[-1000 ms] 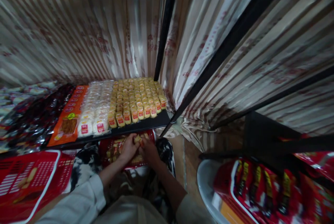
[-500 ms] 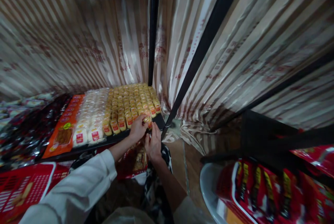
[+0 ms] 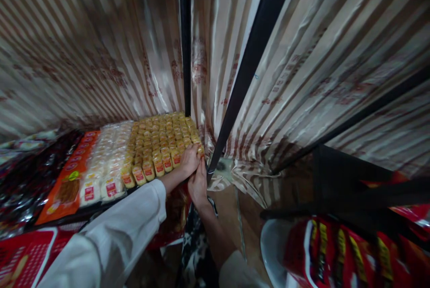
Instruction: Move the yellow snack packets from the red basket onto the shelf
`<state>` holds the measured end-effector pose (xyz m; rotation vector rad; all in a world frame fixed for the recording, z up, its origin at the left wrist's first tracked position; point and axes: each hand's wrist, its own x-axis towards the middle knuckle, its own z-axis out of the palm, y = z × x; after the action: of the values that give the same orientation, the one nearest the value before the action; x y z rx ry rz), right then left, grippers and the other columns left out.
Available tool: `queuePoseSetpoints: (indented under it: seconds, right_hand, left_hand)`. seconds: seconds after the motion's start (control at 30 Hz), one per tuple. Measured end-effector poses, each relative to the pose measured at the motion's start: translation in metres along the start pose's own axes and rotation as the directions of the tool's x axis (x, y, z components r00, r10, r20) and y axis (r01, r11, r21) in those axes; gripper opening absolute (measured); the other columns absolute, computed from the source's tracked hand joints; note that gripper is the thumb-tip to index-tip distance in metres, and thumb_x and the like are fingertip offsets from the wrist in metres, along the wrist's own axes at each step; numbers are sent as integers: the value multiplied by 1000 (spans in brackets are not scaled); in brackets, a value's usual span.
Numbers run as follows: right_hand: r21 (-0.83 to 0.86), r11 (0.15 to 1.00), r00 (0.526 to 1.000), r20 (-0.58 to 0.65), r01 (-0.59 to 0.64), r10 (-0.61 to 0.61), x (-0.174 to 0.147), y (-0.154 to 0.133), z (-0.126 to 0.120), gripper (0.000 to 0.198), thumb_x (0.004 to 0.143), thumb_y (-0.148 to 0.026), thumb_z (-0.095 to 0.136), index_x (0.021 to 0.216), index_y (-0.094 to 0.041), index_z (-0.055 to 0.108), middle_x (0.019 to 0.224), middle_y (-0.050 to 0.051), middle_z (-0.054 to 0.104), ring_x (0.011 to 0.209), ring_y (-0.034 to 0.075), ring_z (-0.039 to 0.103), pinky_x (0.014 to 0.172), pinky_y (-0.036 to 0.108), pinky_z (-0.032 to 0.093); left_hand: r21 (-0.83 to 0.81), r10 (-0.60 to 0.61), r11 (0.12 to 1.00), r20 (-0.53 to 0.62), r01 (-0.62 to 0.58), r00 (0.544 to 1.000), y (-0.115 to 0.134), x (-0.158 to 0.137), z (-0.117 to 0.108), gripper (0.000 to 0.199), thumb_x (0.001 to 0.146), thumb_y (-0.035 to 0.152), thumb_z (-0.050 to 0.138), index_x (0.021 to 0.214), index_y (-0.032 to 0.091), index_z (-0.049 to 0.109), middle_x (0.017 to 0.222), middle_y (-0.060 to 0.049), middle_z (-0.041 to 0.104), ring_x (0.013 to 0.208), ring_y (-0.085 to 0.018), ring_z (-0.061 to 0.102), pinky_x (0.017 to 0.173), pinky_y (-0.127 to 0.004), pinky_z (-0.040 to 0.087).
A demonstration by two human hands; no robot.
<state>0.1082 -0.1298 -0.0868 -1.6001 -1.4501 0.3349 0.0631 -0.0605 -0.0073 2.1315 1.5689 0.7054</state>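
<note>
Rows of small yellow wrapped snack cakes (image 3: 157, 138) stand packed together on a dark shelf. My left hand (image 3: 190, 161) reaches over the front right corner of these rows, its fingers curled on a yellow wrapped cake at the end. Just below it, my right hand (image 3: 199, 186) is held with fingers stretched upward and close together, fingertips against that same corner. The fingers partly hide the cake between them. Left of the yellow rows are white wrapped cakes (image 3: 110, 162) with red labels.
An orange snack packet (image 3: 69, 176) and dark shiny packets (image 3: 33, 176) lie farther left. Black posts (image 3: 240, 73) rise by the shelf's right end, before a striped curtain (image 3: 134, 55). Red baskets stand low left (image 3: 27, 252) and low right (image 3: 307, 252), the latter holding red packets.
Both hands have come in closer to the corner of the yellow rows, with the cake that was held in front. The view has shifted slightly, moving the shelf left and down.
</note>
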Motion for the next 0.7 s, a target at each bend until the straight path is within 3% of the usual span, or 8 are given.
queuePoseSetpoints:
  seconds: [0.33, 0.5, 0.6, 0.7]
  right_hand:
    - [-24, 1000, 1000, 21, 11, -10, 12, 8, 5, 69, 77, -1, 28, 145, -9, 18, 150, 13, 23, 139, 21, 20, 111, 40, 29]
    - [-83, 995, 998, -24, 49, -51, 15, 12, 11, 66, 81, -7, 32, 145, -11, 18, 149, 14, 28, 139, 19, 21, 110, 42, 30]
    - [-143, 988, 999, 21, 52, -50, 17, 13, 10, 61, 82, -12, 38, 142, -6, 27, 146, 17, 32, 138, 22, 22, 109, 42, 30]
    - [-209, 978, 997, 73, 21, -6, 20, 11, 8, 54, 84, -12, 38, 137, -4, 37, 143, 18, 37, 136, 23, 27, 110, 41, 29]
  left_hand:
    - [108, 26, 994, -19, -24, 999, -4, 14, 5, 27, 85, 14, 44, 109, 15, 56, 108, -10, 52, 99, -19, 54, 89, -31, 45]
    - [30, 67, 997, -42, -66, 997, -9, 8, 5, 35, 86, 15, 43, 121, 16, 47, 119, -11, 44, 98, -17, 54, 86, -30, 48]
    - [-29, 114, 993, -79, -117, 990, -11, -4, 6, 31, 88, 17, 38, 117, 16, 49, 117, -11, 43, 101, -17, 53, 88, -31, 48]
    - [-93, 172, 980, -37, -175, 984, -13, -15, 9, 28, 89, 17, 37, 111, 18, 55, 109, -8, 49, 101, -17, 53, 94, -31, 46]
